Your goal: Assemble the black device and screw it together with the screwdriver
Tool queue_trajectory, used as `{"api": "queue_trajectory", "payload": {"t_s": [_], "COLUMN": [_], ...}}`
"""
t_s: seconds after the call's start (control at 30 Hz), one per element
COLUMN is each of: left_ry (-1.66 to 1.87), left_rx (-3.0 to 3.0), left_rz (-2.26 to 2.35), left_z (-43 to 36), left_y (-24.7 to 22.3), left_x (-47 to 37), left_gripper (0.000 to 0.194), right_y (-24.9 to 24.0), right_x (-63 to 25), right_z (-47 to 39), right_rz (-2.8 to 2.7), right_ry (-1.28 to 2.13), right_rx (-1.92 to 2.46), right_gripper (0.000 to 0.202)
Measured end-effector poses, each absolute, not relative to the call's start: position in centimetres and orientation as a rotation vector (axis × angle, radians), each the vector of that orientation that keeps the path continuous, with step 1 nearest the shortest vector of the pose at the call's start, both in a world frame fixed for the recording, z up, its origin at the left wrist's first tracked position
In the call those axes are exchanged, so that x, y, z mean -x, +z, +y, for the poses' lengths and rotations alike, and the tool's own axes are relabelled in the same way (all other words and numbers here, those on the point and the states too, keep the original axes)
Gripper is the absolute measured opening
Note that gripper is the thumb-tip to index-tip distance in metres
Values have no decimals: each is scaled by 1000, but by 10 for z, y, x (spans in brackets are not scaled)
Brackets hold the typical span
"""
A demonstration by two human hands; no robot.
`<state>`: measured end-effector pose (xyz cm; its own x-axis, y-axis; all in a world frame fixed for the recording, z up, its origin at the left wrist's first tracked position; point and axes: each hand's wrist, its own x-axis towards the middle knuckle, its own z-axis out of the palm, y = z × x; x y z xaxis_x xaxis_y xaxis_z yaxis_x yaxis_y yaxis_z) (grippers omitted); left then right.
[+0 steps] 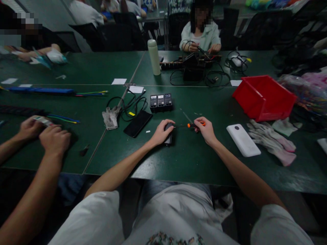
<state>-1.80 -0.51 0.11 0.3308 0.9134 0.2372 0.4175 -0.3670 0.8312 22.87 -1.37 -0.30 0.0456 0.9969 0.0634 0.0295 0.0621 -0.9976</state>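
My left hand point(162, 132) is closed around a small black box-shaped part point(168, 139), holding it on the green table. An orange-and-black screwdriver point(192, 125) lies in the fingers of my right hand point(205, 129). Its thin shaft points left, and the tip reaches the black part near my left fingertips; whether it touches cannot be made out. Just beyond my hands stands a black block of three labelled units point(160, 102). To the left of my left hand rests a black smartphone point(138, 124).
A white power bank point(243, 140), grey gloves point(272, 139) and a red bin point(264, 98) are on the right. Black cables point(133, 105), a crumpled glove point(110, 118) and a pale green bottle point(154, 58) stand farther off. A co-worker's hands point(52, 134) work at left; another person point(200, 35) sits opposite.
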Motion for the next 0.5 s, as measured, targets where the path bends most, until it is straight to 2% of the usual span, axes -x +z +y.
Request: {"api": "queue_trajectory", "payload": {"t_s": [0.5], "left_ry": [931], "left_rx": [-1943], "left_rz": [1177], "left_z": [-5], "left_y": [2], "left_x": [18], "left_gripper": [24], "right_y": [-2], "right_x": [-228], "right_z": [-14], "right_rz": [-1233], "right_ry": [1110], "right_rx": [1225], "right_gripper": [23]}}
